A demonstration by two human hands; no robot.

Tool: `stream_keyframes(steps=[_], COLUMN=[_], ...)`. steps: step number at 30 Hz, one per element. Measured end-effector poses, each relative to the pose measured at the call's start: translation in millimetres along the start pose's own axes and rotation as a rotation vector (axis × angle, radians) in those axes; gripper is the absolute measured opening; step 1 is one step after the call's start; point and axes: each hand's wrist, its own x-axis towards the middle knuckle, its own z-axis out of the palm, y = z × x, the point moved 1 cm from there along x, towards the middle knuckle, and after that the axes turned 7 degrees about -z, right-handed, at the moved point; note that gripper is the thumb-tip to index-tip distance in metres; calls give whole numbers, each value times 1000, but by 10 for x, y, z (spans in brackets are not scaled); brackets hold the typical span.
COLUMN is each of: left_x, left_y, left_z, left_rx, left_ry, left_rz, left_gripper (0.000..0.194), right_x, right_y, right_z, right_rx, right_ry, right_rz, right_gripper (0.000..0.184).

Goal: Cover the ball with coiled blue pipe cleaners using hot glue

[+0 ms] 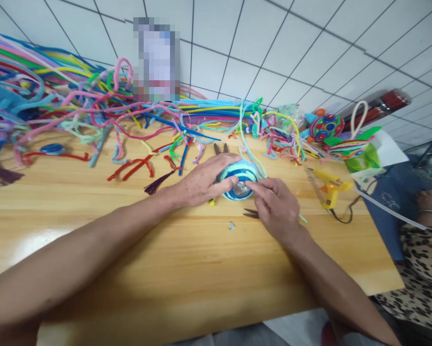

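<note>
A round coil of blue and pale green pipe cleaners (243, 166) with a clear, shiny centre rests on the wooden table in front of me. My left hand (203, 181) curves around its left side, thumb over the inner rim. My right hand (278, 206) has its index finger pressed to the inner edge at the right, its other fingers curled. Pale green pipe cleaner strands (252, 156) trail from the back of the coil. Dark handles (221, 148) show behind it, and dark pointed metal tips (251, 213) stick out beside my right hand.
A heap of coloured pipe cleaners (67, 105) lines the tiled wall. A yellow glue gun (331, 186) with its cord lies at the right, near colourful finished pieces (327, 128). Purple tassels (160, 182) lie at the left. Someone in leopard print (423, 259) sits at the right edge.
</note>
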Motion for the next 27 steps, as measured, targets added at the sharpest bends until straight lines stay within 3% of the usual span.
stream_keyframes(steps=[27], left_x=[-41], left_y=[-46], left_z=[52], left_rx=[43], left_ry=[-35], left_rz=[24], left_gripper=[63], right_x=[-19], right_y=[10], right_z=[-4], right_rx=[15], right_ry=[12], right_rz=[23], right_gripper=[54])
